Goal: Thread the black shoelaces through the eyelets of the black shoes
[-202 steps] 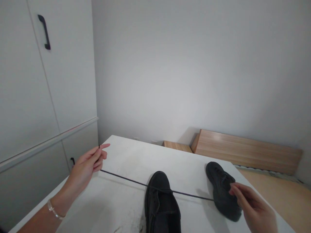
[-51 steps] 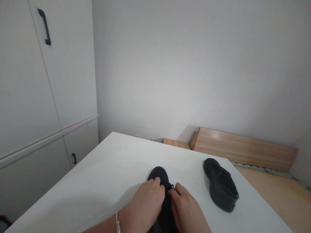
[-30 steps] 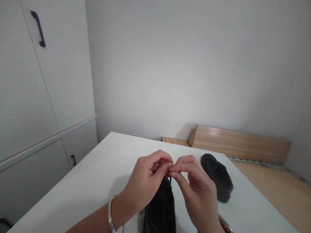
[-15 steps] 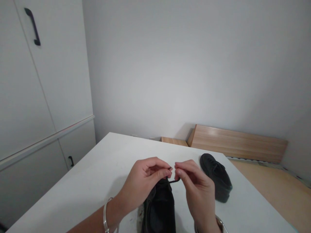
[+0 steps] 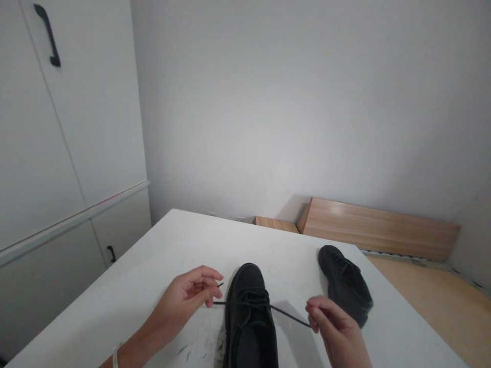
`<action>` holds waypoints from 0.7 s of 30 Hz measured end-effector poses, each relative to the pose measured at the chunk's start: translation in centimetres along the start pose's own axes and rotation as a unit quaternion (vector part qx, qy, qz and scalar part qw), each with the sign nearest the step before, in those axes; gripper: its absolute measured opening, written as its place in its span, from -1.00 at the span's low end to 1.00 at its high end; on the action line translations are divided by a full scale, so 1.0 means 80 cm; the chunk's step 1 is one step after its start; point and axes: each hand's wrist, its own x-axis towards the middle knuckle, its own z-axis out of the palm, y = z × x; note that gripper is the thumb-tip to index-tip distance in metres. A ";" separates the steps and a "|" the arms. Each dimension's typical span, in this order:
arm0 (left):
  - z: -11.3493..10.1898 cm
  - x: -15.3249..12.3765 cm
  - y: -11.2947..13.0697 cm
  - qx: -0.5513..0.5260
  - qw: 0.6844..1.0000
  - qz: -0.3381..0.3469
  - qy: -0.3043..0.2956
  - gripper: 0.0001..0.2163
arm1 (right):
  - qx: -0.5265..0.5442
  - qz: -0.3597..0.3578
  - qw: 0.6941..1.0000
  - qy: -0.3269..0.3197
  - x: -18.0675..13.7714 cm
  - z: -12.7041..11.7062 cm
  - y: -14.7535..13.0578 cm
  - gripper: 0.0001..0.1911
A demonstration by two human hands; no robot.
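Head view. Shoe, black (image 5: 251, 332), one: lower centre of the frame, sole down on the desk (image 5: 207, 240), toe toward the top of the picture, heel end cut off by the bottom edge. Lace, black (image 5: 290, 316), one: threaded in rows across the front of that shoe, a length running out to either side.

Left hand (image 5: 182, 301), bare: lower left of centre, just beside the shoe, fingers narrow and pinching the lace, whose dark tip pokes out past them. Bracelet, pale (image 5: 115, 356): on the left wrist, at the bottom edge. Right hand (image 5: 337, 327), bare: lower right, fingers closed together on the other length of lace, which slants down to them from the shoe.

Second shoe, black (image 5: 345, 286): right of centre, on the desk near its right edge, toe toward the upper left; its near end lies just beyond the right hand. Desk: white, filling the lower middle. Smudges, dark (image 5: 183, 350): on the desk top, left of the first shoe.

Cabinet, pale (image 5: 88, 128): along the left side of the frame, with a dark upper handle (image 5: 48, 36) at upper left and a dark lower handle (image 5: 111, 253) at lower left. Wall, plain grey-white (image 5: 287, 102): upper centre and right. Headboard, wood-grain (image 5: 383, 227): right, against the wall. Bed, tan surface (image 5: 429, 291): lower right, below the headboard.
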 end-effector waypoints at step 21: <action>0.063 -0.014 -0.007 0.423 0.862 0.270 -0.069 -0.81 | -0.077 -0.060 0.995 -0.011 -0.018 0.060 -0.009 -0.72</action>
